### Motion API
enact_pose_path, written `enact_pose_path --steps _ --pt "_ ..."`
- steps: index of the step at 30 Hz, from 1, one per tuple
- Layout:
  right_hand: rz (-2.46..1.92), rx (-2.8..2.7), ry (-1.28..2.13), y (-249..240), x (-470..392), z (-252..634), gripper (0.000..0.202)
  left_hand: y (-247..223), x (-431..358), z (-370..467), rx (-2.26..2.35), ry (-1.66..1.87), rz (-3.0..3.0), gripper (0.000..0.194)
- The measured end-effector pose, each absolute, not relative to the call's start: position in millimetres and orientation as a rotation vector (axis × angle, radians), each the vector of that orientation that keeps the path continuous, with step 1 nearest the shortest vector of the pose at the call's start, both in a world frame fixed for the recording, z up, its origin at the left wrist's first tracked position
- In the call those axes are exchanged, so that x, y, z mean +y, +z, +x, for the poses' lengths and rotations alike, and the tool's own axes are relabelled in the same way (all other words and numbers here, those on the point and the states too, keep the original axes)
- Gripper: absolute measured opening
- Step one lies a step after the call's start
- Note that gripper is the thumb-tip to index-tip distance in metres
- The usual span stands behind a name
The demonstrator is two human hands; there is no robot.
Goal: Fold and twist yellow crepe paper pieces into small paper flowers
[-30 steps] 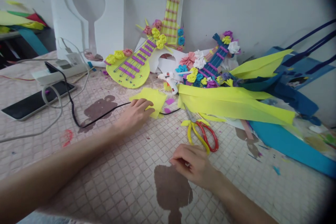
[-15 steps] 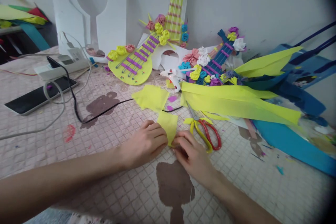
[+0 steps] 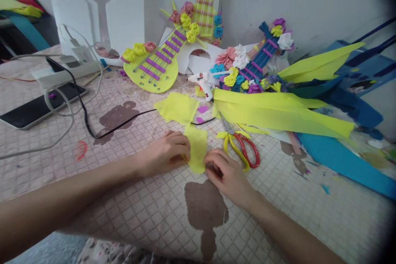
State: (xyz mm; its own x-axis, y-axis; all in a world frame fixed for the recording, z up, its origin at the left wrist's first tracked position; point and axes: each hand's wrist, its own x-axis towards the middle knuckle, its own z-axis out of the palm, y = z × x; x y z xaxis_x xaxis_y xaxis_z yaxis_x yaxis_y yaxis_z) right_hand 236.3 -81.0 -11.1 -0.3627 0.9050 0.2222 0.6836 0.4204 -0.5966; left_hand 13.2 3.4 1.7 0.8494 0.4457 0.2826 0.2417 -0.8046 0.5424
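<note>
A small piece of yellow crepe paper lies on the quilted tablecloth between my hands. My left hand pinches its left edge, fingers curled over it. At the lower right edge, the fingertips of my right hand are pressed together on the same piece; the thumb is partly in shadow. Just above it lies a larger stack of yellow paper pieces. Scissors with one red and one yellow handle rest just right of my right hand.
A white glue gun stands beyond the paper, its black cord crossing the table. Long yellow crepe strips and a blue sheet lie right. Decorated paper guitars lean at the back. A phone and power strip sit left.
My left hand has moved slightly left along the yellow piece, uncovering more of it, and the piece lies flatter. The view has tipped down a little.
</note>
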Motion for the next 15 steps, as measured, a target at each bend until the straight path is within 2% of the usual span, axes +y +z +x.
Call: enact_pose_path --steps 9,15 --pt "-1.312 -2.187 0.577 -9.2 -80.5 236.8 0.013 4.4 8.6 13.9 0.46 0.489 2.325 0.007" --pt "-1.339 -2.185 0.598 -8.2 -81.1 237.0 0.026 7.3 19.0 10.4 0.339 0.441 2.287 0.004"
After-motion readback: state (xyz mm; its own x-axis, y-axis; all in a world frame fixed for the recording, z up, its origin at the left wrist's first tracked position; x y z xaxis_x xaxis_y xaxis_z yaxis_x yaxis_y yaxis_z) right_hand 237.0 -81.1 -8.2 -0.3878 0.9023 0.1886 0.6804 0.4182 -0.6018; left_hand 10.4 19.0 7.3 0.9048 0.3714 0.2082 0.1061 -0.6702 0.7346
